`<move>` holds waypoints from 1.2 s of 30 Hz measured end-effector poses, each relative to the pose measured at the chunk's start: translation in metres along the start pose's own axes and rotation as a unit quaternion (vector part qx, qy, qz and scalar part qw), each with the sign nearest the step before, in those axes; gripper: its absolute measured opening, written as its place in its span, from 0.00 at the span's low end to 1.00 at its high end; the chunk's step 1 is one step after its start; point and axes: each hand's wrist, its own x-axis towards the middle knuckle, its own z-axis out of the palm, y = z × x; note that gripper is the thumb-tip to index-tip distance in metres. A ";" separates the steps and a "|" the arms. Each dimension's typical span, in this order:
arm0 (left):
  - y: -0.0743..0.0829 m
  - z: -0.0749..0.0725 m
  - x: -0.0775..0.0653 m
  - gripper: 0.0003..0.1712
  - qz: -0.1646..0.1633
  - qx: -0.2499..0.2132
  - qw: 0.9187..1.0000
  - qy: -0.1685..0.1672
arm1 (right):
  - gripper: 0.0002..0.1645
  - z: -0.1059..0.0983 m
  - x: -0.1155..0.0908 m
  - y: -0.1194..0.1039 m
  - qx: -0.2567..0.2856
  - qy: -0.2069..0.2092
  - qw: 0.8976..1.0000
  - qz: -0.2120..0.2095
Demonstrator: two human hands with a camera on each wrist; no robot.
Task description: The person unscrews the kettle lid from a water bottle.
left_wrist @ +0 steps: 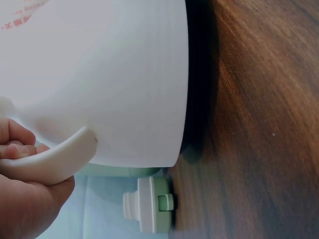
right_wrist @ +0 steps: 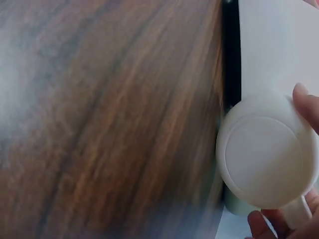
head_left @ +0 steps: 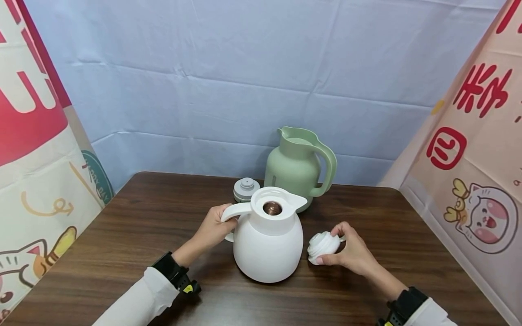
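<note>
A white thermos jug (head_left: pixel 267 244) stands upright on the table, its mouth uncovered and its spout pointing right. My left hand (head_left: pixel 218 222) grips its handle; the left wrist view shows fingers wrapped round that handle (left_wrist: pixel 55 159). To the right of the jug, my right hand (head_left: pixel 352 251) pinches a white screw lid (head_left: pixel 323 247) between thumb and fingers, tilted with its threaded side toward the jug. The lid's flat round top (right_wrist: pixel 264 157) and small side tab (right_wrist: pixel 296 213) face the camera in the right wrist view.
Behind the white jug stands a green thermos jug (head_left: pixel 293 170), its handle to the right. A grey-and-green lid (head_left: pixel 246 189) sits beside it on the dark wooden table (head_left: pixel 179 194). A pale blue cloth (head_left: pixel 212 90) hangs behind, with printed cloths at both sides.
</note>
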 end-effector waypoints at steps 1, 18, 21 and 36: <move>0.000 0.000 0.000 0.13 0.002 -0.001 1.000 0.000 | 0.48 0.000 0.000 0.000 -0.001 -0.001 1.000 0.000; 0.001 0.001 0.001 0.07 0.015 0.016 1.000 -0.004 | 0.58 -0.023 -0.002 -0.003 -0.085 -0.101 0.988 0.080; 0.002 0.001 0.002 0.06 0.014 0.017 1.000 -0.003 | 0.56 -0.021 -0.003 0.001 -0.074 -0.103 0.989 0.081; -0.032 -0.003 0.007 0.10 0.014 0.015 1.000 0.009 | 0.56 -0.007 0.000 0.005 -0.136 -0.121 0.979 0.088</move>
